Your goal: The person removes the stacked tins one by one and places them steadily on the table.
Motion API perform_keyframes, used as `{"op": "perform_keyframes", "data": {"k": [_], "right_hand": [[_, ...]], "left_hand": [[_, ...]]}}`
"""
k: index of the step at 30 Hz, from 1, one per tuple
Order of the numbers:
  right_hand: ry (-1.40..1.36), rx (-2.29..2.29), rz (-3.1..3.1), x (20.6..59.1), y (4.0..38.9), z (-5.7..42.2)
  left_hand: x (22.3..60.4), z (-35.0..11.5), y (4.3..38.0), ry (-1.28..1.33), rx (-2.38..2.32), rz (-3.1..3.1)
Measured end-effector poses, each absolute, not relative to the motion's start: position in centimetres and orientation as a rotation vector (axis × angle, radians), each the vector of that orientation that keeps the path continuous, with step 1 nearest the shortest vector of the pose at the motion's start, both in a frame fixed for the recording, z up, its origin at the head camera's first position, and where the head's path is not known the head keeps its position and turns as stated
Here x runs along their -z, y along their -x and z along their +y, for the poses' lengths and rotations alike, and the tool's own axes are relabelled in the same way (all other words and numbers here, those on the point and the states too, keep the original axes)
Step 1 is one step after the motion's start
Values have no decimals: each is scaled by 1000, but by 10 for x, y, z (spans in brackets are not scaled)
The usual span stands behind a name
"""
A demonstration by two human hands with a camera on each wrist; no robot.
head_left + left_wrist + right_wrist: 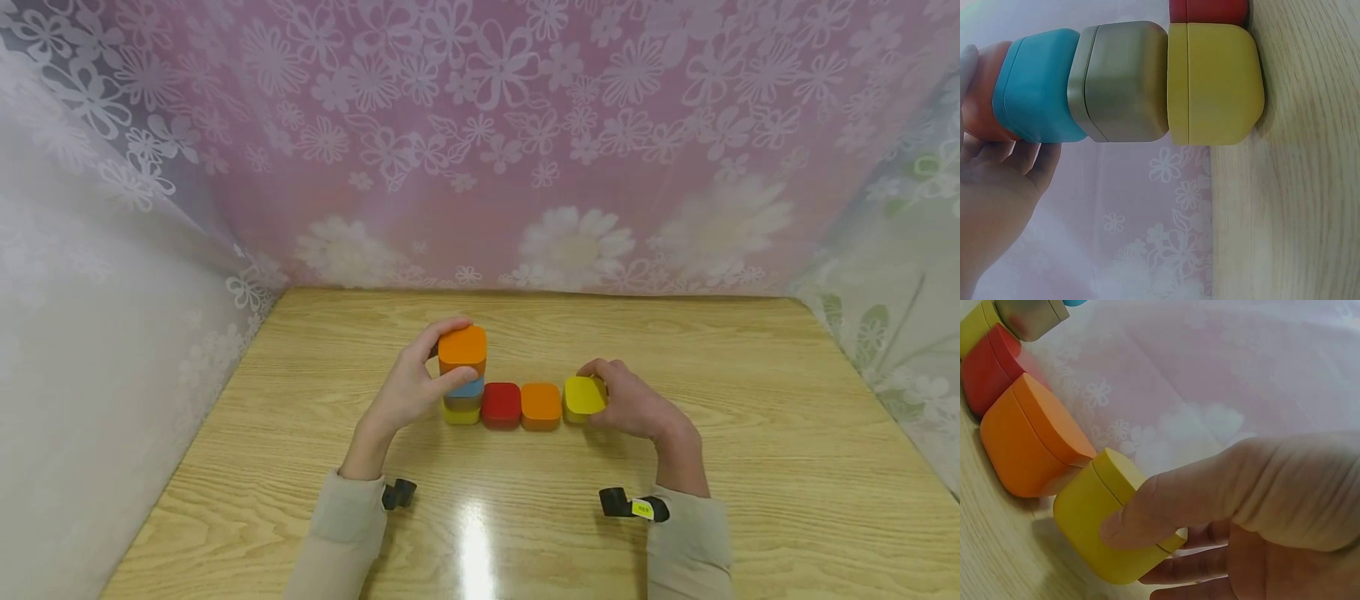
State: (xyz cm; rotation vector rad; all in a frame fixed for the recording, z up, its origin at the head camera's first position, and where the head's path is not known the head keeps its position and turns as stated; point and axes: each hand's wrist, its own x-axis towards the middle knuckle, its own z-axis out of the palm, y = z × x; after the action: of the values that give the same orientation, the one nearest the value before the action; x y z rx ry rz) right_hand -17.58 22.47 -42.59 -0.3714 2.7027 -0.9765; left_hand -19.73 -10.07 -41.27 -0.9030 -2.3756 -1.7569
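My left hand (408, 385) grips an orange rounded box (462, 346) at the top of a stack. Under it come a blue box (1041, 84), a grey-gold box (1124, 81) and, on the table, a yellow box (1219, 84). A red box (501, 405) sits right beside the stack's base, and another orange box (541, 406) follows to its right. At the row's right end my right hand (636, 402) pinches a second yellow box (1094, 519) between thumb and fingers. That box is tilted in the right wrist view, its near corner close to the orange one.
The wood-grain table (765, 400) runs back to a pink flowered curtain (480, 167). Pale curtains (90, 333) hang at both sides. Each sleeved wrist carries a small black camera (615, 502).
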Motion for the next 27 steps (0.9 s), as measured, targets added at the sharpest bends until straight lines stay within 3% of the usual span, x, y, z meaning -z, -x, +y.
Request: {"op": "perform_keyframes", "data": {"k": [27], "right_hand": [[349,956,2667,434,179,220]], "left_hand": [[413,-102,198,930,1756,-2347]]}}
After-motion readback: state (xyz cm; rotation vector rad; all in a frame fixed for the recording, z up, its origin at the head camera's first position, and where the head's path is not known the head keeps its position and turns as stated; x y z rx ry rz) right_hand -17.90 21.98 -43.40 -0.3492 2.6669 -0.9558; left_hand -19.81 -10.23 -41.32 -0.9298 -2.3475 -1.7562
